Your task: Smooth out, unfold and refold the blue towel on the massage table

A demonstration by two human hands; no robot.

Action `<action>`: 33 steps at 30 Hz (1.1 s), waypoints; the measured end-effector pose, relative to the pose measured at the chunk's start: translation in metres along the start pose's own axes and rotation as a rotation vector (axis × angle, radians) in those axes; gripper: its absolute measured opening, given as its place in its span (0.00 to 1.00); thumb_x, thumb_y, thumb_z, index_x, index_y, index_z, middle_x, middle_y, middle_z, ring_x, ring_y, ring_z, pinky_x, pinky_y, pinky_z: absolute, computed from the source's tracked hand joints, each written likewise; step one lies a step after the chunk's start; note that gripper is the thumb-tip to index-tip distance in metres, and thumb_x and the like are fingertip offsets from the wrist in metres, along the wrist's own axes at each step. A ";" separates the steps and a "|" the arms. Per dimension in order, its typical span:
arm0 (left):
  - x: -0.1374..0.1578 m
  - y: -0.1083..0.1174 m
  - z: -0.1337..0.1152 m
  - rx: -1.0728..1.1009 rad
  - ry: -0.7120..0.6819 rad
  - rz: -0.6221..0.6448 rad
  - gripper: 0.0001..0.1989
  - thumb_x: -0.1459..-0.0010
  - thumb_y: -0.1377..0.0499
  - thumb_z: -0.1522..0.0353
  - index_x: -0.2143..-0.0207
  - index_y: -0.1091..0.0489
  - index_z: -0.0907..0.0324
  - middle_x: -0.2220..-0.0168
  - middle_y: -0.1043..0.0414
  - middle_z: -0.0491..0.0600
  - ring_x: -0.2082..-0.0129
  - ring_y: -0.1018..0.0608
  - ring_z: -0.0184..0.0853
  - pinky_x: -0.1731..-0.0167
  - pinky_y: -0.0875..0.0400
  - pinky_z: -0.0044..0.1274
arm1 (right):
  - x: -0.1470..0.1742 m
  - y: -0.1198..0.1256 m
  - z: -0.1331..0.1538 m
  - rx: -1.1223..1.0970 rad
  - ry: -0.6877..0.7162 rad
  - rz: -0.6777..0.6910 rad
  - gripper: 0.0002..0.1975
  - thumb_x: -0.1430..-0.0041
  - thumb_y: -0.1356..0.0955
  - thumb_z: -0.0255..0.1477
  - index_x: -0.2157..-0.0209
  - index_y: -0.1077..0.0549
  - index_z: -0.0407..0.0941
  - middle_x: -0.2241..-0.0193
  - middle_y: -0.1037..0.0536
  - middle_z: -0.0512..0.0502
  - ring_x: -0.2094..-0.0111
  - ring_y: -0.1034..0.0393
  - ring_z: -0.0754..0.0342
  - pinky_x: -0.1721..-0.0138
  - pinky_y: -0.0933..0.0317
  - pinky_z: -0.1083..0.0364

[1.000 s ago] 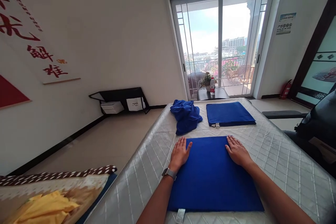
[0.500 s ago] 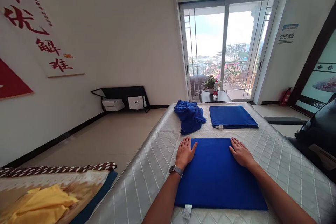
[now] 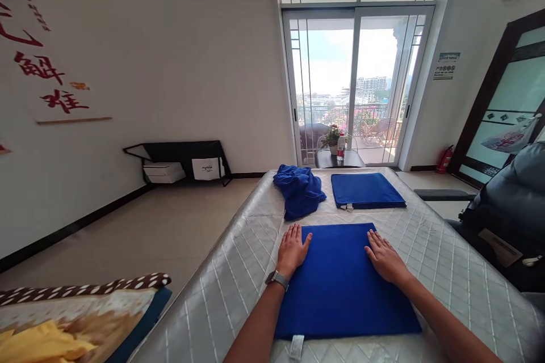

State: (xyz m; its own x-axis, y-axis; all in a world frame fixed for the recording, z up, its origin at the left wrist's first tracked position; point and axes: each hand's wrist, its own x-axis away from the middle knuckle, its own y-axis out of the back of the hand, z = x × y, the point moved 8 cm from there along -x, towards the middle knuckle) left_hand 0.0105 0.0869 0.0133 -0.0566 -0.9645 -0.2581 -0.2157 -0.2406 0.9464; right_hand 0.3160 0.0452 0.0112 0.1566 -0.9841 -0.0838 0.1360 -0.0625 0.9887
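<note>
A flat blue cloth (image 3: 340,289) lies squared off on the quilted mattress, with a white label (image 3: 297,346) sticking out at its near left edge. My left hand (image 3: 293,250), a watch on its wrist, rests flat on the far left corner with the fingers stretched out and thumb apart. At the far right corner lies my right hand (image 3: 385,256), also flat with extended fingers. Beyond them sit a crumpled blue cloth (image 3: 299,190) on the left and a neatly folded blue stack (image 3: 368,190) with small labels on the right.
The silvery quilted mattress (image 3: 230,283) carries the cloths. At lower left lies patterned bedding with a yellow cloth (image 3: 45,343). A dark chair (image 3: 517,204) stands at the right. Behind the mattress, a small table holds a plant (image 3: 332,137) and a bottle (image 3: 341,147) before sliding glass doors.
The view has turned slightly to the right and up. Both hands still lie flat on the cloth's far corners; the right hand sits slightly closer to me on the cloth.
</note>
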 end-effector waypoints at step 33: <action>0.048 -0.019 -0.236 0.110 -0.474 0.081 0.33 0.30 0.67 0.53 0.31 0.53 0.61 0.30 0.51 0.52 0.30 0.50 0.38 0.33 0.50 0.35 | 0.009 -0.008 -0.004 -0.029 0.026 -0.011 0.31 0.33 0.47 0.33 0.31 0.51 0.38 0.30 0.55 0.42 0.30 0.65 0.50 0.32 0.65 0.48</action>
State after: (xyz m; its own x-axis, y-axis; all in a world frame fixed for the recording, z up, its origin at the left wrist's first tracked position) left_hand 0.2420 0.0197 0.0292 -0.5088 -0.8178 -0.2691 -0.2928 -0.1295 0.9474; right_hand 0.3201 0.0377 0.0026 0.1807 -0.9786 -0.0983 0.1665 -0.0680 0.9837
